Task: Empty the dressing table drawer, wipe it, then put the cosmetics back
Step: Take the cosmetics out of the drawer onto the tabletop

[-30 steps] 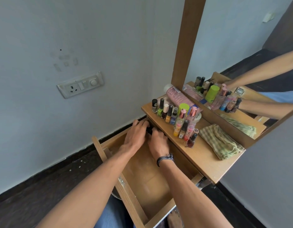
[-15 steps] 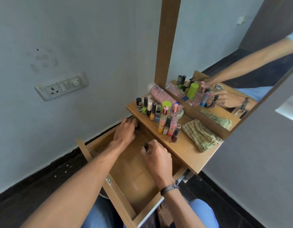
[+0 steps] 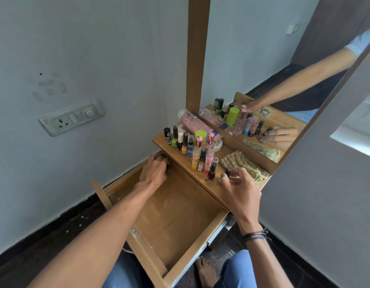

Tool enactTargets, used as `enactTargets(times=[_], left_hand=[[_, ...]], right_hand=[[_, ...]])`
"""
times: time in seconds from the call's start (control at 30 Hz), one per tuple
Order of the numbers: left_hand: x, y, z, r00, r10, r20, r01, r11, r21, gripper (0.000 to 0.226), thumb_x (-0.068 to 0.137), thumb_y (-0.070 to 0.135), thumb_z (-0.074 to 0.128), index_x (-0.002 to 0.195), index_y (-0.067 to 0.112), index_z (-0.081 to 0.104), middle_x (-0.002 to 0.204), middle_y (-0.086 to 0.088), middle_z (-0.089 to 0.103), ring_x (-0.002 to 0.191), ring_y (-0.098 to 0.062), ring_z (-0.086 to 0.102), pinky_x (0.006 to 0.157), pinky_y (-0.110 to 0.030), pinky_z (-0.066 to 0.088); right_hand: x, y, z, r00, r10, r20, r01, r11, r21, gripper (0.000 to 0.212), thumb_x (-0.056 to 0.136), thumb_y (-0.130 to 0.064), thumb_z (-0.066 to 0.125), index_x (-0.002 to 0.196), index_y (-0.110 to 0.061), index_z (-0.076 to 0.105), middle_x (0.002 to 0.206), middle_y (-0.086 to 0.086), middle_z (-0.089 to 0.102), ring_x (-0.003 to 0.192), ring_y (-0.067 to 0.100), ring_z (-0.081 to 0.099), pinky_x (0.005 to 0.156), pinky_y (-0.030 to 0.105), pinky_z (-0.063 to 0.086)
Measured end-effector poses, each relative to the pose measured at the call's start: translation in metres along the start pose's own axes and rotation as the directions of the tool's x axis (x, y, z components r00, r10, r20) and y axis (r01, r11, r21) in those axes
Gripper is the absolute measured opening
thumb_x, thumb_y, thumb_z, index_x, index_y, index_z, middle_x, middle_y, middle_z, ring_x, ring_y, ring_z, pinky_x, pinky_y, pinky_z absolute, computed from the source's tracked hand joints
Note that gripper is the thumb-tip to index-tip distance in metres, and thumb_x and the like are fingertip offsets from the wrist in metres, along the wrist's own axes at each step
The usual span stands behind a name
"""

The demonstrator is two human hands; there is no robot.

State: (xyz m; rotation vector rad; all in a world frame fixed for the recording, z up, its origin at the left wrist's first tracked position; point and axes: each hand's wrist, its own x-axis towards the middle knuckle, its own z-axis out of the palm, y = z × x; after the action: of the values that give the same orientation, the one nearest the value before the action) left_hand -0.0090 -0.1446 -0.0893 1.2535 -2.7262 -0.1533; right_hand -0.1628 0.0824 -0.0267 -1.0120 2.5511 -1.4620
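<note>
The wooden drawer (image 3: 186,254) is pulled out and its dusty floor is bare. My left hand (image 3: 155,172) reaches into its far corner under the tabletop, fingers curled round a small dark item (image 3: 167,166) that is mostly hidden. My right hand (image 3: 240,188) is over the tabletop (image 3: 207,183) and pinches a small dark nail polish bottle (image 3: 228,171) that stands upright beside the end of the row. Several cosmetics (image 3: 192,146), nail polishes and small bottles, stand in rows on the tabletop. A checked cloth (image 3: 240,162) lies crumpled just behind my right hand.
A mirror (image 3: 263,84) in a wooden frame stands at the back of the table and reflects my arms and the bottles. A pink tube (image 3: 192,122) lies against the frame. A wall socket (image 3: 71,117) is at the left. My knees and a bare foot (image 3: 204,273) are below the drawer.
My right hand has come out of the drawer with the dark bottle and moved right onto the tabletop. My left hand has stayed at the drawer's far corner.
</note>
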Motion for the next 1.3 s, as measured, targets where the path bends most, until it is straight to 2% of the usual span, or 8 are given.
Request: enactTargets(times=[0.1, 0.2, 0.33, 0.67, 0.87, 1.0, 1.17, 1.3], left_hand=[[-0.004, 0.002, -0.002, 0.999, -0.017, 0.034, 0.019, 0.998, -0.058, 0.04, 0.091, 0.005, 0.064, 0.129, 0.014, 0.059, 0.125, -0.009, 0.061, 0.106, -0.027, 0.062, 0.084, -0.04, 0.058], [-0.006, 0.0, -0.003, 0.998, -0.024, 0.055, 0.028, 0.997, -0.07, 0.042, 0.091, 0.002, 0.062, 0.131, 0.013, 0.057, 0.122, -0.011, 0.062, 0.097, -0.026, 0.066, 0.08, -0.038, 0.059], [-0.005, -0.003, -0.004, 0.994, -0.069, 0.086, 0.079, 0.99, -0.119, 0.041, 0.091, 0.001, 0.062, 0.129, 0.013, 0.058, 0.117, -0.013, 0.066, 0.093, -0.026, 0.069, 0.079, -0.039, 0.06], [-0.014, 0.003, -0.013, 0.977, -0.156, 0.148, 0.178, 0.972, -0.152, 0.032, 0.093, 0.001, 0.055, 0.123, 0.01, 0.059, 0.122, -0.013, 0.063, 0.102, -0.031, 0.065, 0.084, -0.041, 0.057], [-0.041, 0.009, -0.026, 0.969, -0.223, 0.111, 0.242, 0.946, -0.216, 0.024, 0.095, 0.008, 0.058, 0.117, 0.016, 0.063, 0.123, -0.007, 0.066, 0.106, -0.028, 0.065, 0.085, -0.039, 0.057], [-0.066, 0.021, -0.044, 0.96, -0.258, 0.106, 0.277, 0.923, -0.268, 0.021, 0.097, 0.02, 0.064, 0.117, 0.024, 0.065, 0.118, -0.001, 0.071, 0.09, -0.021, 0.067, 0.062, -0.025, 0.052], [-0.1, 0.055, -0.08, 0.966, -0.232, 0.118, 0.26, 0.88, -0.398, 0.02, 0.094, 0.029, 0.068, 0.114, 0.028, 0.068, 0.114, -0.002, 0.07, 0.089, -0.021, 0.063, 0.067, -0.028, 0.048], [-0.12, 0.088, -0.106, 0.986, -0.109, 0.129, 0.156, 0.88, -0.448, 0.023, 0.094, 0.035, 0.067, 0.116, 0.027, 0.067, 0.116, 0.001, 0.071, 0.09, -0.015, 0.061, 0.069, -0.026, 0.047]], right_hand=[[0.005, 0.006, 0.012, 0.998, -0.062, 0.018, 0.061, 0.998, 0.009, 0.024, 0.09, -0.025, 0.075, 0.111, -0.013, 0.07, 0.105, -0.003, 0.074, 0.085, 0.007, 0.067, 0.073, 0.005, 0.047], [0.007, 0.012, 0.018, 0.997, -0.077, 0.015, 0.076, 0.997, 0.033, 0.026, 0.09, -0.027, 0.075, 0.112, -0.014, 0.069, 0.107, -0.002, 0.073, 0.089, 0.009, 0.069, 0.077, 0.028, 0.06], [0.006, 0.019, 0.017, 0.996, -0.085, 0.024, 0.083, 0.993, 0.085, 0.029, 0.089, -0.027, 0.078, 0.113, -0.015, 0.068, 0.108, -0.003, 0.072, 0.093, 0.009, 0.069, 0.082, 0.031, 0.061], [0.003, 0.015, 0.009, 0.995, -0.077, 0.063, 0.068, 0.988, 0.138, 0.05, 0.081, -0.023, 0.085, 0.124, -0.018, 0.06, 0.107, -0.01, 0.066, 0.092, -0.01, 0.06, 0.078, 0.001, 0.045], [-0.003, 0.018, 0.009, 0.981, -0.168, -0.102, 0.188, 0.955, 0.232, 0.055, 0.081, 0.005, 0.076, 0.119, -0.025, 0.051, 0.106, -0.002, 0.056, 0.095, 0.008, 0.06, 0.085, 0.03, 0.059], [-0.026, 0.02, 0.007, 0.95, -0.254, -0.183, 0.289, 0.937, 0.196, 0.051, 0.077, 0.017, 0.064, 0.109, -0.021, 0.052, 0.099, -0.003, 0.048, 0.086, 0.02, 0.054, 0.075, 0.04, 0.055], [-0.07, 0.018, 0.002, 0.943, -0.326, 0.062, 0.313, 0.936, 0.16, 0.034, 0.086, 0.006, 0.067, 0.111, -0.017, 0.069, 0.105, -0.009, 0.054, 0.088, 0.01, 0.059, 0.073, 0.033, 0.056], [-0.075, 0.006, -0.008, 0.903, -0.349, 0.252, 0.311, 0.934, 0.179, 0.04, 0.089, -0.01, 0.076, 0.126, -0.025, 0.069, 0.115, -0.014, 0.058, 0.091, 0.007, 0.061, 0.076, 0.026, 0.056]])
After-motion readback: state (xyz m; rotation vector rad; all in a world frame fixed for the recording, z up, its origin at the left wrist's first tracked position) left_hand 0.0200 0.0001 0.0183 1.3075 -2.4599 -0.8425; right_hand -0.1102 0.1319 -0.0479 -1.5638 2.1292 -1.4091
